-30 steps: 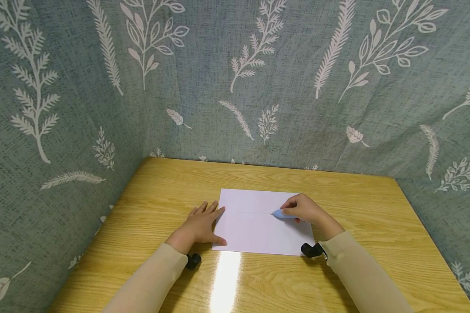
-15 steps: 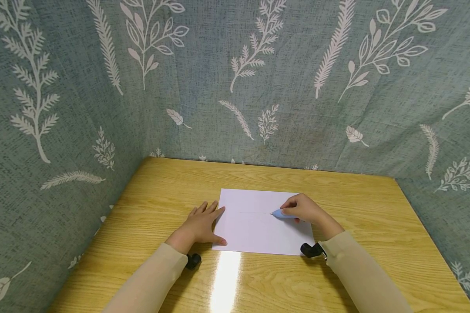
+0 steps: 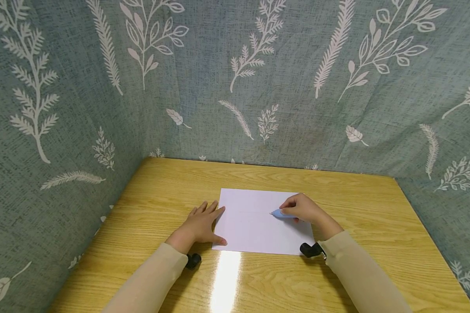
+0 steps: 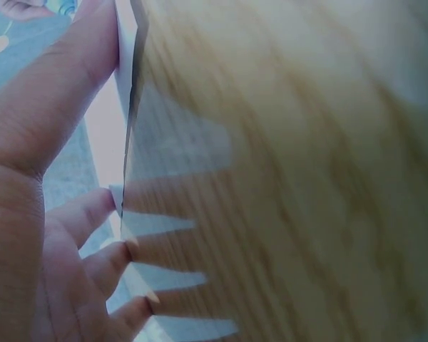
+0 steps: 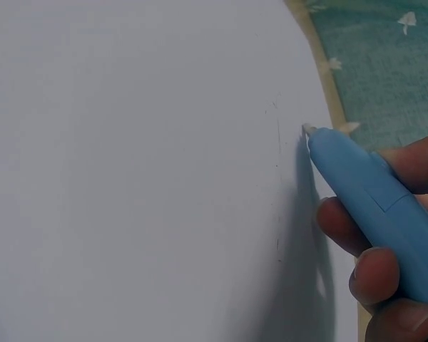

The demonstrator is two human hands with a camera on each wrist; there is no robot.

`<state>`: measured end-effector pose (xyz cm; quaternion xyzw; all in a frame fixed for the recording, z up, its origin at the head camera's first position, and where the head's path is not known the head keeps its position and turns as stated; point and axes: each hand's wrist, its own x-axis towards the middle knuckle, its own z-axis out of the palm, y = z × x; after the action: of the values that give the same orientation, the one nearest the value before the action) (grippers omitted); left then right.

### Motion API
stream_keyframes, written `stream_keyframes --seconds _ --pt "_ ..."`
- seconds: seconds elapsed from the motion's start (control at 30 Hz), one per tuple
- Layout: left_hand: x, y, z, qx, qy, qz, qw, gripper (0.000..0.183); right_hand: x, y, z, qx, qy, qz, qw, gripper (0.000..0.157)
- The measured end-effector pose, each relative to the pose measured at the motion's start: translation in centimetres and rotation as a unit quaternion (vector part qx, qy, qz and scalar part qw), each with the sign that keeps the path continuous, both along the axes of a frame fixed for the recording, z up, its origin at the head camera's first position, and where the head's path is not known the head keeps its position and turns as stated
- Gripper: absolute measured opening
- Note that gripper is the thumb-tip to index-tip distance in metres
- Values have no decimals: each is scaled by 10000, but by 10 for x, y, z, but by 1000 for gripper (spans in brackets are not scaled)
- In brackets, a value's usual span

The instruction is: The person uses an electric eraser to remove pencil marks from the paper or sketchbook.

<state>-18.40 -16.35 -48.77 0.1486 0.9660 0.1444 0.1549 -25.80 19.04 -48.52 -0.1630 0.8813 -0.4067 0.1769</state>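
Observation:
A sheet of white paper lies on the wooden table. Thumb and forefinger of my left hand touch its left side, the fingers spread; in the left wrist view the fingertips meet the tabletop by the paper's edge. My right hand grips a thick light-blue electric eraser between thumb and fingers, over the right part of the sheet. Its small pale tip points at the paper, close beside a faint, broken thin line. The eraser's rear end is hidden by the hand.
Bare wood of the table surrounds the sheet. A blue-green leaf-patterned cloth hangs behind and at both sides. Black wrist cameras sit under the beige sleeves. A bright light reflection shows on the wood before the sheet.
The thin line on the paper looks fainter now. My right hand has shifted very slightly left with the eraser; my left hand stays still.

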Motion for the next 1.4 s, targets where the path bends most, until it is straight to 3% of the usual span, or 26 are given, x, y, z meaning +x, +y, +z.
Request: stream_keyframes --seconds 1.4 --pt "1 0 0 35 41 70 10000 109 3 -7 4 -13 -77 -51 10000 15"
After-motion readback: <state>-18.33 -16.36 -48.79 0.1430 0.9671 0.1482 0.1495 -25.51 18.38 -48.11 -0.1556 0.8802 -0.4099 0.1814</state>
